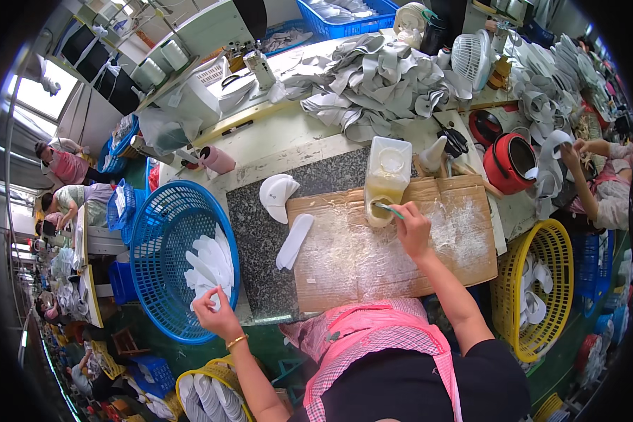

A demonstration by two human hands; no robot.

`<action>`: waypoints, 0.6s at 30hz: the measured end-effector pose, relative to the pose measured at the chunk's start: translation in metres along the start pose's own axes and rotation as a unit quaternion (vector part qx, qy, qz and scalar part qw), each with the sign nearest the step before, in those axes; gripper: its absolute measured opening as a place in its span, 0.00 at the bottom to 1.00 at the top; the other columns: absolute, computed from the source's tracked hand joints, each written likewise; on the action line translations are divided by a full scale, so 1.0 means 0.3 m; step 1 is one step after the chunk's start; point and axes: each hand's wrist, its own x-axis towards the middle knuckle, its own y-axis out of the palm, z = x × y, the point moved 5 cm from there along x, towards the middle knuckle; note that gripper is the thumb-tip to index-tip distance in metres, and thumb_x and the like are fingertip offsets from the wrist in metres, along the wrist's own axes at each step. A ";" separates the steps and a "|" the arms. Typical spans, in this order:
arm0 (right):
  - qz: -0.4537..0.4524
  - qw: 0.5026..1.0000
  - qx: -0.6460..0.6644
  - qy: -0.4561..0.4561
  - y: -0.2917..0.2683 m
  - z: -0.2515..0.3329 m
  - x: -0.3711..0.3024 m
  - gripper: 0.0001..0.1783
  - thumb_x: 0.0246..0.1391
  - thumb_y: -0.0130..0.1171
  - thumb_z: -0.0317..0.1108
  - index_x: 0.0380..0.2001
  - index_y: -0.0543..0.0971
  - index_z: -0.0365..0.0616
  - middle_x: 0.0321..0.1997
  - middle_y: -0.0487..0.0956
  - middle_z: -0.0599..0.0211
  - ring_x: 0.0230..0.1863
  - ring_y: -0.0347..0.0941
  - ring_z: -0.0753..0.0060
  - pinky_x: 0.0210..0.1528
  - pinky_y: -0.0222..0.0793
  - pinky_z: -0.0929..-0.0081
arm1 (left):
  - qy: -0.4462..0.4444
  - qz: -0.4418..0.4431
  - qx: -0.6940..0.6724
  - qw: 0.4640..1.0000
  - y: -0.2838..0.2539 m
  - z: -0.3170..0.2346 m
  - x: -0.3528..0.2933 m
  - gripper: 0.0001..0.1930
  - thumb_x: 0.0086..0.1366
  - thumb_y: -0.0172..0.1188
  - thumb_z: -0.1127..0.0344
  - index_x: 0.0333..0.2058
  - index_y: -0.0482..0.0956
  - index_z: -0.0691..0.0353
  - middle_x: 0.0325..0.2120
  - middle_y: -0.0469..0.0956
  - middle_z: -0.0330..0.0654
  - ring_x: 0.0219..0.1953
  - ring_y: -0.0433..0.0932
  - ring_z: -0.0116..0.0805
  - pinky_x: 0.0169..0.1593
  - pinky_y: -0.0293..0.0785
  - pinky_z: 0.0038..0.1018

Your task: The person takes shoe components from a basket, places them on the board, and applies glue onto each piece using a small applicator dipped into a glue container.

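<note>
My right hand (pixel 413 231) is closed round a thin green handle (pixel 392 209), whose lower end dips into the mouth of a translucent plastic jug (pixel 388 169). Yellowish liquid shows inside the jug, which lies or leans on a stained cardboard sheet (pixel 344 257). Over the near rim of a round blue basket (pixel 139 243), my left hand (pixel 218 320) pinches the edge of a white insole-shaped piece (pixel 215 301). Similar white pieces (pixel 211 260) lie fanned inside that basket. One flat insole-shaped piece (pixel 295 241) rests across the cardboard's left edge, and a curved white shoe upper (pixel 278 197) sits above it.
Grey-white cut pieces (pixel 380 81) are heaped at the back. A red pot (pixel 510 163), black scissors (pixel 454 137) and a white fan (pixel 470 58) stand to the right. Yellow baskets (pixel 566 281) flank me. A co-worker's hand (pixel 577 149) holds a white piece at far right.
</note>
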 end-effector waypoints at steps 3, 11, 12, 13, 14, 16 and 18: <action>0.028 0.999 0.022 -0.016 0.032 -0.003 -0.004 0.07 0.60 0.62 0.26 0.41 0.82 0.46 0.33 0.76 0.64 0.28 0.77 0.56 0.30 0.69 0.63 | 0.049 0.059 0.056 0.995 0.096 0.008 -0.046 0.16 0.53 0.77 0.70 0.28 0.74 0.63 0.27 0.74 0.41 0.31 0.70 0.43 0.36 0.69 0.38; -0.059 0.978 0.127 0.156 -0.076 -0.063 -0.091 0.05 0.60 0.65 0.29 0.33 0.81 0.39 0.26 0.74 0.61 0.22 0.68 0.66 0.27 0.62 0.68 | 0.124 0.309 -0.011 0.943 0.569 -0.032 -0.393 0.18 0.60 0.68 0.69 0.49 0.82 0.67 0.47 0.83 0.51 0.51 0.79 0.51 0.57 0.74 0.41; -0.057 0.979 0.118 0.155 -0.061 -0.081 -0.111 0.05 0.59 0.65 0.30 0.33 0.81 0.40 0.27 0.75 0.60 0.23 0.69 0.64 0.27 0.63 0.68 | 0.094 0.322 -0.029 0.941 0.580 -0.001 -0.405 0.17 0.58 0.69 0.68 0.47 0.84 0.65 0.45 0.84 0.49 0.50 0.80 0.50 0.55 0.74 0.40; -0.058 0.977 0.128 0.157 -0.053 -0.078 -0.117 0.05 0.59 0.65 0.29 0.33 0.81 0.40 0.27 0.75 0.61 0.24 0.70 0.64 0.28 0.64 0.68 | 0.064 0.337 -0.045 0.938 0.580 0.031 -0.414 0.16 0.56 0.70 0.68 0.44 0.85 0.63 0.43 0.85 0.48 0.49 0.80 0.49 0.54 0.75 0.40; -0.061 0.975 0.137 0.162 -0.046 -0.073 -0.122 0.04 0.59 0.66 0.29 0.34 0.81 0.40 0.28 0.76 0.61 0.24 0.71 0.64 0.29 0.65 0.69 | 0.092 0.340 -0.023 0.936 0.571 0.012 -0.414 0.14 0.55 0.71 0.68 0.41 0.86 0.62 0.40 0.85 0.47 0.47 0.81 0.47 0.51 0.75 0.40; -0.063 0.954 0.181 0.231 -0.021 -0.071 -0.124 0.06 0.60 0.65 0.32 0.34 0.81 0.41 0.30 0.77 0.61 0.27 0.73 0.63 0.30 0.66 0.68 | 0.141 0.333 -0.005 0.932 0.523 -0.001 -0.412 0.11 0.54 0.72 0.69 0.38 0.86 0.60 0.35 0.85 0.44 0.41 0.82 0.44 0.44 0.76 0.40; -0.085 0.967 0.120 0.206 -0.017 -0.076 -0.120 0.07 0.61 0.64 0.34 0.34 0.82 0.41 0.30 0.77 0.60 0.28 0.74 0.60 0.31 0.67 0.67 | 0.178 0.328 -0.025 0.927 0.508 -0.018 -0.414 0.11 0.54 0.72 0.69 0.37 0.86 0.60 0.33 0.85 0.43 0.38 0.82 0.42 0.41 0.76 0.40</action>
